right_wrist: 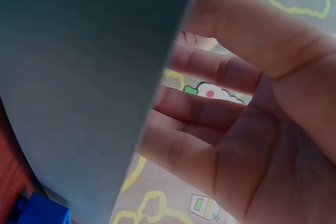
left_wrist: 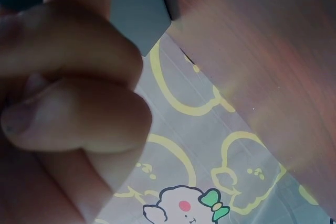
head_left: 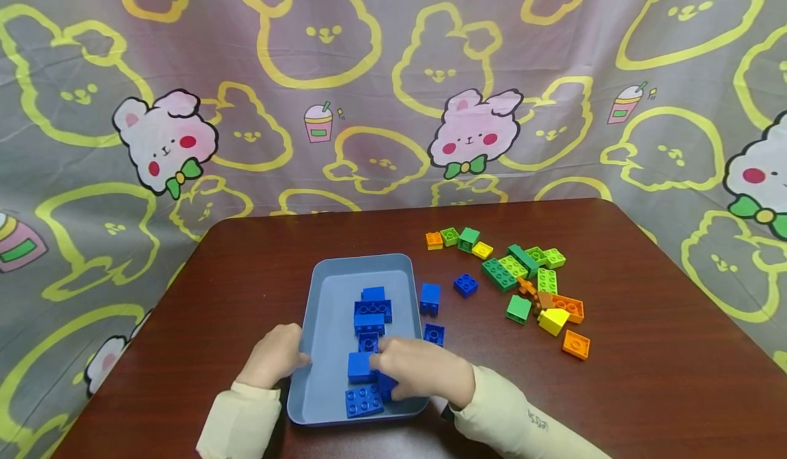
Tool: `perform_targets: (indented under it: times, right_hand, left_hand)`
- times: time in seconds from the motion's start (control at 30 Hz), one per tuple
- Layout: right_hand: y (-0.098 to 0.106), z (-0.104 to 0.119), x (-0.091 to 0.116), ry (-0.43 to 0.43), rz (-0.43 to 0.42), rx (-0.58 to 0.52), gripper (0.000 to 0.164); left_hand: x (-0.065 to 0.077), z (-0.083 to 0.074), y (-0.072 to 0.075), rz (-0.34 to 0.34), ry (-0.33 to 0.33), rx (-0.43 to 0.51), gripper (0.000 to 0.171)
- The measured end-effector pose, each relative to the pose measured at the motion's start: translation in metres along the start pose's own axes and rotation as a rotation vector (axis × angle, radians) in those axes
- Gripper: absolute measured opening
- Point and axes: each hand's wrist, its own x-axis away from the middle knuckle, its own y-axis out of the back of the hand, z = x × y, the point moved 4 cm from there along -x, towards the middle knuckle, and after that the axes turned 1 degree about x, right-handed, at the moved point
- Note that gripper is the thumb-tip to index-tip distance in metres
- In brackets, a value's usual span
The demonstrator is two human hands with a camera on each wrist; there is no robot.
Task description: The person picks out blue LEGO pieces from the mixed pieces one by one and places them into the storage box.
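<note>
A blue-grey tray (head_left: 328, 377) lies on the table with several blue toy bricks (head_left: 369, 324) in a rough column inside it. At its left rim my left hand (head_left: 275, 355) grips the tray, thumb over the edge; the left wrist view shows curled fingers (left_wrist: 79, 114). Reaching over the right rim, my right hand (head_left: 424, 371) holds a blue brick (head_left: 386, 385) between thumb and fingers, low among the others. A flat studded blue brick (head_left: 364, 401) lies just below it. In the right wrist view the tray wall (right_wrist: 89, 77) hides the right fingertips.
Right of the tray sit blue bricks, one tall (head_left: 430, 298), one square (head_left: 465, 285) and one by the rim (head_left: 434, 335). Farther right is a loose group of green bricks (head_left: 499, 274), orange bricks (head_left: 576, 344) and yellow bricks (head_left: 553, 321). A patterned cloth (head_left: 381, 104) hangs behind the table.
</note>
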Motion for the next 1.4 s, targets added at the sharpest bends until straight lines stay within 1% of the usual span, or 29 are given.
perform_targets:
  times: [0.13,0.33,0.4,0.53,0.8,0.97,1.07,1.17,1.33,1.4]
  right_hand:
    - [-0.002,0.000,-0.001,-0.020,0.025,-0.022,0.032]
    - [-0.005,-0.001,-0.001,-0.056,0.063,-0.139,0.040]
    - [-0.005,-0.001,-0.001,-0.060,0.073,-0.160,0.042]
    - [-0.006,-0.001,-0.001,-0.059,0.088,-0.165,0.042]
    - [-0.005,0.000,0.000,-0.047,0.086,-0.126,0.041]
    - [0.002,-0.003,0.003,-0.069,0.091,-0.154,0.041]
    - [0.009,-0.009,0.007,-0.095,0.075,-0.171,0.041]
    - [0.018,-0.018,0.012,-0.136,0.041,-0.181,0.042]
    - [0.030,-0.041,0.023,-0.227,-0.041,-0.200,0.040]
    - [0.033,-0.051,0.027,-0.250,-0.079,-0.216,0.038]
  left_hand:
    - [0.000,0.000,0.000,-0.004,-0.003,0.003,0.018]
    - [0.000,0.000,0.000,-0.005,-0.003,0.011,0.018]
    - [0.000,0.000,0.000,-0.004,-0.002,0.011,0.018]
    - [0.000,0.000,0.000,-0.004,-0.003,0.007,0.018]
    - [-0.001,0.001,0.000,-0.001,0.009,0.000,0.018]
    - [0.000,0.001,0.000,-0.005,0.004,-0.003,0.017]
    - [0.001,0.000,0.001,-0.005,0.003,0.002,0.017]
    - [0.001,0.000,0.001,-0.005,0.003,0.000,0.017]
    - [0.001,0.000,0.001,-0.003,0.007,-0.001,0.017]
    - [0.000,0.000,0.000,-0.003,0.011,0.001,0.017]
